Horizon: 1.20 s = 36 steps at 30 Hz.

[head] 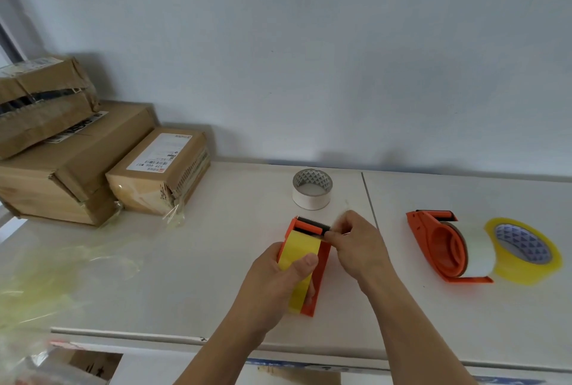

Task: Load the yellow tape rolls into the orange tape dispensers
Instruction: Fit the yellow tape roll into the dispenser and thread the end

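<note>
We work at a white tabletop (216, 276) set against a pale, bare wall (309, 44), and we take the orange plastic tape dispenser with the yellow roll in it (305, 264) as our landmark, since it stands near the table's middle, toward the front edge.

Far to its left and back, brown cardboard parcels (77, 162) are stacked by the wall, out of the working area. To its left, crumpled clear yellowish film (62, 276) lies spread on the surface.

To its right, well apart, a second orange dispenser (439, 248) lies on its side holding a nearly spent whitish roll, and a fresh roll of yellow tape (523, 250) leans against it, presumably waiting its turn. Just behind the landmark stands an empty white cardboard core (312, 188).

Our left hand (278, 276) clasps the landmark dispenser, thumb pressed on the yellow roll, we judge to steady it. Our right hand (356, 245) pinches at the black toothed cutter end; it seems to be drawing the tape's free end there, though the tape itself is too thin to make out.
</note>
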Each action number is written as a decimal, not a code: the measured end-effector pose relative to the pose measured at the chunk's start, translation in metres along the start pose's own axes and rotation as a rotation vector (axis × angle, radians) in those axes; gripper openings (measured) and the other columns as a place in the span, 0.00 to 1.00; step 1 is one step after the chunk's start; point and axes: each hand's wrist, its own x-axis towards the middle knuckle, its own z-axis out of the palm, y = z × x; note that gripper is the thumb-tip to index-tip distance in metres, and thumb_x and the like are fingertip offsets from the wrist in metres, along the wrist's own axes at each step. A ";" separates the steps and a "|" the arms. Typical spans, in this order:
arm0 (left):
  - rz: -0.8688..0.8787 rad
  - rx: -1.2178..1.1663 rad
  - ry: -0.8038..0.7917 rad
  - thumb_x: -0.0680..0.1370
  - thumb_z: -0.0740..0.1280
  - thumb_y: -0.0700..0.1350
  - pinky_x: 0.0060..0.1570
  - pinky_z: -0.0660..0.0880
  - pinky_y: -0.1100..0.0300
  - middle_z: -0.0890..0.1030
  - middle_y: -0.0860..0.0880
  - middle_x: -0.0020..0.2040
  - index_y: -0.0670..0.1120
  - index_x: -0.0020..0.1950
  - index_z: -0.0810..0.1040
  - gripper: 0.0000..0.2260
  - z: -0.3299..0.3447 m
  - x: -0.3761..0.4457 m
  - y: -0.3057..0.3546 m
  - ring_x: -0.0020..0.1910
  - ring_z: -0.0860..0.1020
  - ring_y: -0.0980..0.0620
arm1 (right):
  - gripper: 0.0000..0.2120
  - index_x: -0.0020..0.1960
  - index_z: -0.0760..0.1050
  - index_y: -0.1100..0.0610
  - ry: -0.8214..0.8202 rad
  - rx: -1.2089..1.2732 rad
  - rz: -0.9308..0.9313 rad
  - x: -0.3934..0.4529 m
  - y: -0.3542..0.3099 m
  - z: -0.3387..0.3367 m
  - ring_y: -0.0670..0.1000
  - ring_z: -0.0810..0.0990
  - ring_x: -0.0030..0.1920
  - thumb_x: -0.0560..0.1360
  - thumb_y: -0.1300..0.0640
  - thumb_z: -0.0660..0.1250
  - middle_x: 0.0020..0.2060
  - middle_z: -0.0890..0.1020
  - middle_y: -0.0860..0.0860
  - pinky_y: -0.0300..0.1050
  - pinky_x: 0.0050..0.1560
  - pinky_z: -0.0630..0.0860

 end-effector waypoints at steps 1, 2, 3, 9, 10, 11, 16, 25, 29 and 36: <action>-0.002 -0.001 -0.014 0.72 0.70 0.62 0.53 0.82 0.46 0.86 0.48 0.44 0.52 0.51 0.78 0.16 0.000 0.000 0.000 0.45 0.85 0.47 | 0.05 0.41 0.75 0.56 0.012 0.039 0.003 0.002 -0.002 -0.002 0.50 0.78 0.42 0.74 0.58 0.70 0.40 0.80 0.51 0.46 0.41 0.73; -0.001 0.007 -0.030 0.71 0.69 0.64 0.52 0.82 0.48 0.86 0.48 0.45 0.53 0.52 0.78 0.18 0.000 -0.001 0.000 0.46 0.84 0.47 | 0.05 0.42 0.76 0.57 0.022 0.070 0.009 0.005 -0.003 -0.004 0.50 0.78 0.42 0.74 0.58 0.71 0.39 0.80 0.50 0.47 0.43 0.74; 0.005 0.027 -0.035 0.71 0.69 0.64 0.51 0.82 0.51 0.85 0.49 0.46 0.54 0.52 0.77 0.17 0.000 -0.001 0.000 0.46 0.84 0.48 | 0.05 0.42 0.76 0.57 0.026 0.089 0.019 0.009 -0.004 -0.005 0.50 0.79 0.42 0.74 0.58 0.71 0.39 0.81 0.49 0.48 0.44 0.75; -0.003 -0.003 -0.044 0.67 0.71 0.67 0.50 0.82 0.47 0.86 0.47 0.44 0.52 0.53 0.79 0.23 -0.005 -0.001 -0.002 0.44 0.85 0.47 | 0.05 0.42 0.78 0.58 0.016 0.233 0.111 0.030 -0.005 0.003 0.49 0.78 0.40 0.73 0.58 0.72 0.39 0.81 0.51 0.44 0.40 0.74; -0.003 -0.003 -0.042 0.67 0.71 0.67 0.48 0.82 0.50 0.86 0.49 0.44 0.52 0.52 0.79 0.23 -0.006 -0.001 -0.003 0.44 0.85 0.49 | 0.05 0.42 0.77 0.59 0.006 0.286 0.134 0.033 -0.006 0.004 0.50 0.77 0.39 0.73 0.59 0.72 0.39 0.80 0.52 0.42 0.38 0.72; -0.005 -0.006 -0.040 0.68 0.71 0.66 0.46 0.81 0.53 0.86 0.50 0.43 0.52 0.52 0.79 0.22 -0.007 -0.001 -0.002 0.43 0.85 0.51 | 0.05 0.41 0.77 0.59 -0.012 0.340 0.161 0.036 -0.008 0.005 0.50 0.77 0.38 0.73 0.59 0.72 0.39 0.81 0.53 0.42 0.37 0.72; -0.024 0.030 -0.093 0.76 0.69 0.57 0.52 0.82 0.47 0.87 0.48 0.42 0.50 0.52 0.79 0.12 -0.013 0.001 0.001 0.42 0.85 0.50 | 0.04 0.43 0.77 0.56 -0.150 0.607 0.342 0.044 -0.011 0.006 0.51 0.80 0.38 0.75 0.62 0.69 0.36 0.85 0.52 0.46 0.39 0.74; -0.175 -0.014 -0.181 0.78 0.66 0.54 0.50 0.81 0.55 0.88 0.48 0.47 0.50 0.55 0.80 0.11 -0.021 0.010 0.014 0.45 0.86 0.51 | 0.03 0.47 0.81 0.60 -0.211 0.813 0.483 0.069 -0.012 -0.001 0.47 0.73 0.27 0.76 0.62 0.68 0.29 0.77 0.51 0.42 0.30 0.77; -0.166 -0.041 -0.129 0.79 0.66 0.50 0.37 0.81 0.62 0.88 0.45 0.44 0.46 0.54 0.80 0.09 -0.018 0.007 0.018 0.35 0.84 0.53 | 0.04 0.41 0.77 0.62 -0.288 0.983 0.699 0.072 0.009 -0.002 0.47 0.74 0.23 0.74 0.66 0.67 0.23 0.75 0.52 0.38 0.24 0.76; -0.140 -0.017 -0.045 0.79 0.66 0.50 0.35 0.80 0.64 0.86 0.52 0.40 0.50 0.49 0.80 0.05 -0.016 0.005 0.016 0.33 0.84 0.58 | 0.19 0.60 0.70 0.65 -0.297 1.423 0.678 0.058 0.029 -0.034 0.58 0.84 0.48 0.76 0.54 0.66 0.54 0.81 0.64 0.52 0.45 0.79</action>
